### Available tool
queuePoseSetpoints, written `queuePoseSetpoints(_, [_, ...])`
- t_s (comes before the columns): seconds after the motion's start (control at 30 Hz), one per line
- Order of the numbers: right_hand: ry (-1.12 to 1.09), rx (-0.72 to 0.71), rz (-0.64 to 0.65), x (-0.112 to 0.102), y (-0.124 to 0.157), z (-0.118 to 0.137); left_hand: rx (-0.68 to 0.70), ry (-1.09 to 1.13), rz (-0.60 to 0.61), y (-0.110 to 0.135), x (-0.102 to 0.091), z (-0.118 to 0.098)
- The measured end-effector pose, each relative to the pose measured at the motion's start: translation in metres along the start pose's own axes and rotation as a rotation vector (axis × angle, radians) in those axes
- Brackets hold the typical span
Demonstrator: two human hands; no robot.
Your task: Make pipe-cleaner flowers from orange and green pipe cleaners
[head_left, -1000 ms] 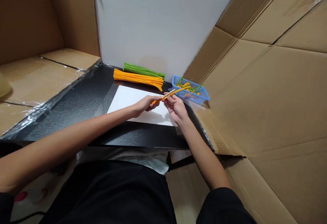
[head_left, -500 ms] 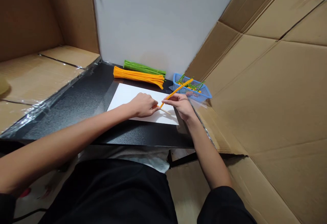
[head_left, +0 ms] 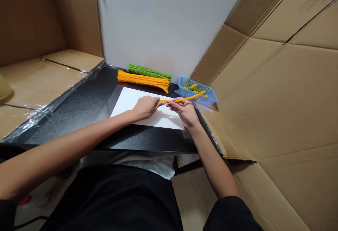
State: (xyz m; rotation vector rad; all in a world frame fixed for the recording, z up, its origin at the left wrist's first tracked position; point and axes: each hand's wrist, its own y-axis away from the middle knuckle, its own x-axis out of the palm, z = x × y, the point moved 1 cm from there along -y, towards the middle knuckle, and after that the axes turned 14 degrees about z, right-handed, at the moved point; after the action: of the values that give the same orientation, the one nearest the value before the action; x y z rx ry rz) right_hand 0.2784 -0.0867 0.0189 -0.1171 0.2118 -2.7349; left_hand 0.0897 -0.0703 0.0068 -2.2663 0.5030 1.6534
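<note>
One orange pipe cleaner (head_left: 191, 97) is held straight, gripped between the closed fingers of the left hand (head_left: 146, 107) and right hand (head_left: 184, 110); blue plastic basket (head_left: 211, 97) noted at 1 o'clock.

Cardboard walls (head_left: 277, 101) w/ white panel (head_left: 169, 23), black tabletop (head_left: 74, 122)

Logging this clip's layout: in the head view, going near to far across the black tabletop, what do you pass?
Near edge of the black tabletop → white paper sheet → orange pipe cleaner bundle → green pipe cleaner bundle → white wall.
</note>
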Motion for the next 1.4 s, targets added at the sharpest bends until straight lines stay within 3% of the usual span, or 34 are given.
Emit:
queuePoseSetpoints(0.23, [-0.238, 0.113, -0.049, -0.008, -0.005, -0.003, 0.138, 0.452, -0.072, -0.003, -0.002, 0.0])
queuePoseSetpoints(0.4, [-0.366, 0.177, -0.063, -0.012, -0.009, -0.008, 0.341, 0.564, -0.031, -0.002, -0.007, 0.0])
queuePoseSetpoints(0.57, [-0.335, 0.217, -0.005, -0.011, -0.007, -0.007, 0.496, 0.472, -0.02, 0.001, -0.011, 0.002])
queuePoseSetpoints(0.73, [-0.214, 0.235, 0.02, -0.013, -0.006, -0.005, 0.546, 0.047, -0.024, 0.001, -0.01, 0.009])
queuePoseSetpoints(0.97, [0.14, 0.074, 0.034, -0.011, -0.006, -0.004, 0.446, -0.328, -0.005, 0.004, -0.011, 0.008])
queuePoseSetpoints(1.23, [0.155, -0.094, -0.053, -0.006, -0.004, -0.006, 0.219, -0.274, -0.046, 0.002, -0.009, 0.005])
queuePoseSetpoints(1.4, [0.437, -0.17, -0.092, -0.007, -0.003, -0.006, 0.149, -0.291, -0.051, 0.003, -0.01, 0.004])
